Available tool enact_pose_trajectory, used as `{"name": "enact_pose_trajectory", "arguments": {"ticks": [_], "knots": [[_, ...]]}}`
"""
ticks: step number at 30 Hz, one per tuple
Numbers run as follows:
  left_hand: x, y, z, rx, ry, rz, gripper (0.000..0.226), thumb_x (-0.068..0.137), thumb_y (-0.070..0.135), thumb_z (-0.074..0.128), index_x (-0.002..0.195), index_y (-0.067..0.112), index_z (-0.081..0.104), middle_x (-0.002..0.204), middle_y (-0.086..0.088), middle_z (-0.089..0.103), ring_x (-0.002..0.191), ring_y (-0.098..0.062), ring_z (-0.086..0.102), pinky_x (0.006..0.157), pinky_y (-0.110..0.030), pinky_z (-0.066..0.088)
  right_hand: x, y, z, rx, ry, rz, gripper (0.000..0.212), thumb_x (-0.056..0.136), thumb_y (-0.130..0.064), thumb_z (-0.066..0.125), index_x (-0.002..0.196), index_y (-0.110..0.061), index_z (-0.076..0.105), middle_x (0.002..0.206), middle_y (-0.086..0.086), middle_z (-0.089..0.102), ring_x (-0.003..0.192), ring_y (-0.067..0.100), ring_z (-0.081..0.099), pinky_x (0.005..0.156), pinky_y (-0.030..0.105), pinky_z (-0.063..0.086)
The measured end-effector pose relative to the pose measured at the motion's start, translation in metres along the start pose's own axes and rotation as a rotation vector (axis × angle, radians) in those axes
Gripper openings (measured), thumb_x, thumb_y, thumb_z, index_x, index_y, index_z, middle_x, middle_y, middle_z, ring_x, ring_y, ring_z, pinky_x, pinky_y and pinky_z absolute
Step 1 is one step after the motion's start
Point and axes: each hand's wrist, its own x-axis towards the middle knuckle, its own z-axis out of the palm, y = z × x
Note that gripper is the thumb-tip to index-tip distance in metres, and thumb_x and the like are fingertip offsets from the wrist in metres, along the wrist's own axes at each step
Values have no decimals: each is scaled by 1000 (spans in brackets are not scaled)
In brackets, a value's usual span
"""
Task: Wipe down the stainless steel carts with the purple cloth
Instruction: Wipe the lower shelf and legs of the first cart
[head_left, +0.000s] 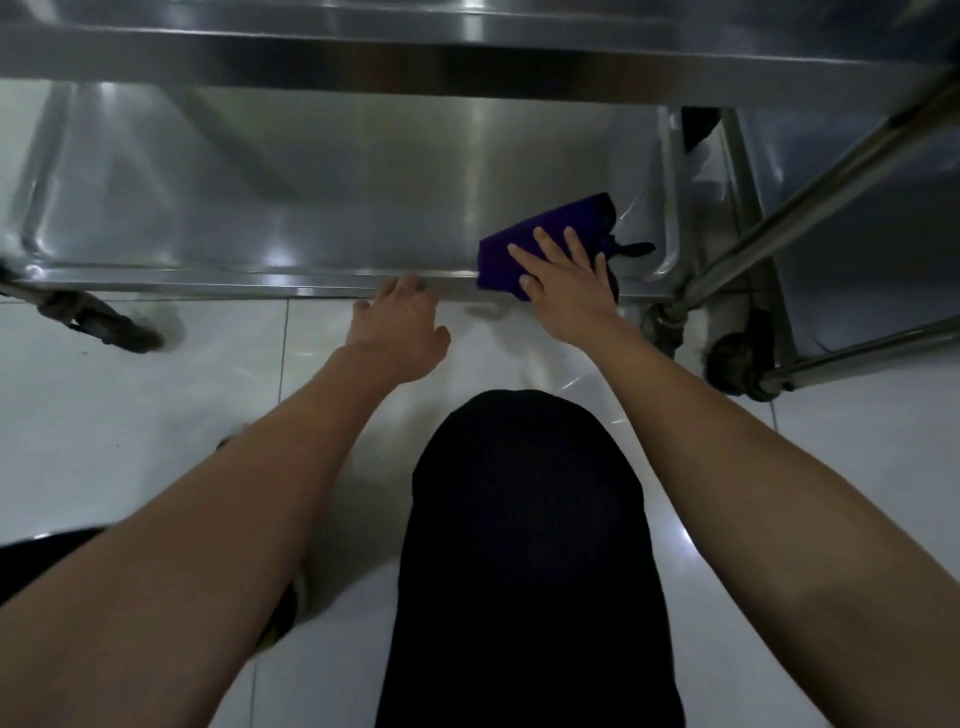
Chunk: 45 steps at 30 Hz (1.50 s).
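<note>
Two hands in view, both at the front edge of the lower shelf (311, 208) of a stainless steel cart (363, 57). Far left: caster wheel (111, 322) on the white tiled floor (104, 415). Left hand (400, 325): fingers curled over the shelf's front lip, gripping it. Right hand (563, 283): fingers straight and spread, palm pressing flat on the purple cloth (524, 239). Cloth lies folded on the shelf near its right front corner, near edge overhanging the lip. Right of that: cart leg and second caster (732, 369); a neighbouring cart's tubular frame (810, 208) just beside. Dark-clothed knee (530, 545) below, centre.
</note>
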Motion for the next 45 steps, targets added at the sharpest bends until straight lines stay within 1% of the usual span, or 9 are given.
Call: {"name": "enact_pose_trajectory", "arguments": {"ticks": [8,11,14,17,22,29,36,40,45], "knots": [[32,0,2,-16,66,57,48,93,35,55,139,25,49,149,-6,41,139,-30,35,105,-55,36,-11,59,-3,20,113,210,49,107,-42,24,156,-45,18,168,-4,1,154,28,-8,122,58,-1],[40,-16,2,-20,89,29,47,93,34,56,139,28,50,145,-7,44,138,-31,35,109,-61,33,-5,64,-1,34,170,251,53,106,-41,30,157,-36,18,168,0,0,154,29,-5,123,57,2],[46,-41,1,-50,178,-30,40,93,31,54,133,29,56,141,-8,46,135,-34,36,109,-67,30,3,60,2,159,300,274,52,102,-36,45,151,-22,33,167,1,10,154,28,4,122,56,10],[47,-67,2,-57,230,-101,36,93,33,53,128,26,59,137,-9,49,131,-37,39,107,-62,33,12,51,9,124,326,285,48,103,-37,40,149,-22,39,166,3,16,154,28,5,122,57,12],[48,-87,7,-80,295,-122,34,97,36,51,126,19,56,138,-7,50,132,-35,40,109,-62,30,44,17,10,108,286,225,51,106,-38,25,155,-27,31,167,1,13,154,24,-1,122,54,3],[51,-112,11,-114,305,-44,36,99,40,52,132,29,61,143,-4,47,135,-34,37,108,-63,32,93,-65,18,82,262,89,49,103,-37,37,152,-39,35,168,7,0,152,37,-9,122,56,-7],[39,-128,21,-51,306,46,44,99,31,52,142,21,49,150,-5,43,146,-28,32,112,-60,31,134,-161,31,-27,174,-143,50,104,-41,34,154,-40,30,168,5,4,153,37,-4,121,55,-1],[37,-127,19,-47,305,40,44,99,35,51,141,22,50,146,-6,42,143,-28,35,111,-60,32,135,-165,29,-39,174,-183,50,105,-38,33,154,-37,29,168,5,7,153,36,-1,122,54,0],[40,-117,12,-45,283,27,37,102,36,46,135,21,53,143,-8,46,141,-30,36,114,-63,29,122,-129,24,-55,182,-165,49,107,-31,32,156,-33,28,167,4,11,153,35,4,122,52,3]]}}
